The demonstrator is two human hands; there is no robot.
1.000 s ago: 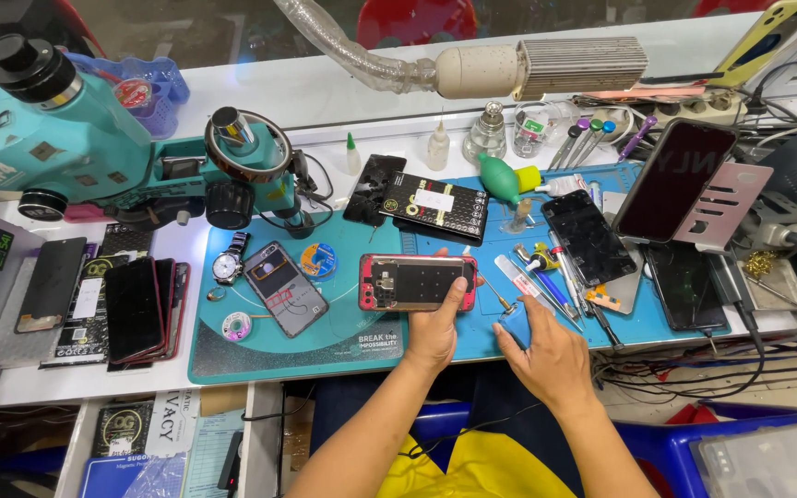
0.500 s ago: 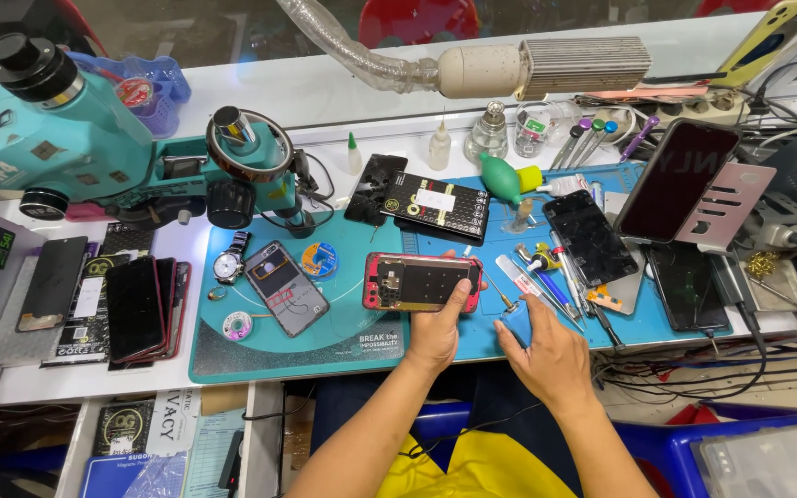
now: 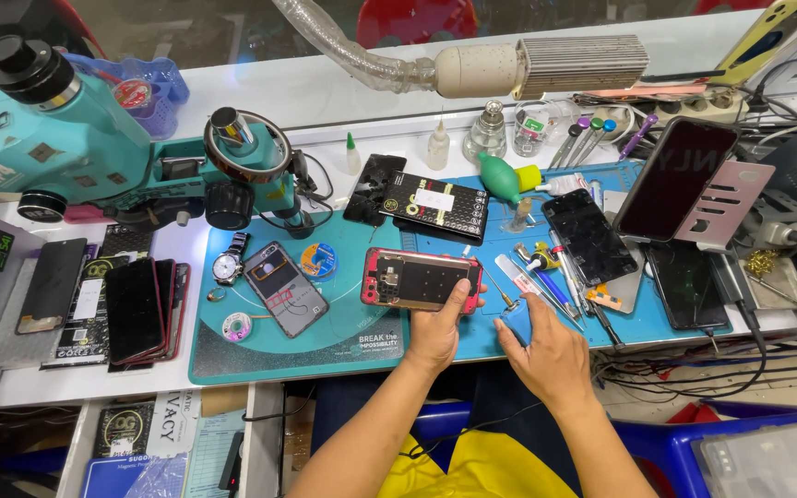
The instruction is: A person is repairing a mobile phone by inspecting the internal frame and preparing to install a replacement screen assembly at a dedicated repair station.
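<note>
The left hand (image 3: 437,334) is reaching forward from the near edge of the bench, its forearm angling up from below, and it is gripping the near right edge of an opened red-framed phone (image 3: 421,279), the thumb pressing on the phone's upper face while the other fingers are curling underneath; the phone is lying flat on the teal work mat (image 3: 343,346), just ahead of that grip; the right hand (image 3: 546,350) is resting palm down just right of it, fingers bending toward a small spot on the blue mat (image 3: 486,337), and whether they are pinching anything I cannot tell, since the fingertips are covering whatever is lying there; a thin metal tool (image 3: 498,290) is lying between the phone and those fingertips, too slim to make out further; both elbows are being cut off by the lower border, and something yellow (image 3: 472,466) is showing below the arms; left of the held phone another opened phone (image 3: 285,288) is lying tilted, with a wristwatch (image 3: 229,265) and a small solder reel (image 3: 319,260) nearby; beyond the grip a black flat pack (image 3: 434,204) and a green air blower (image 3: 502,178) are sitting; to the right a black screen panel (image 3: 588,236) is lying, and a dark phone (image 3: 675,177) is leaning on a grey stand; far left a teal microscope (image 3: 76,152) is standing over stacked phones (image 3: 138,309); the bench is white and crowded, with a flexible hose lamp (image 3: 537,66) overhead.
</note>
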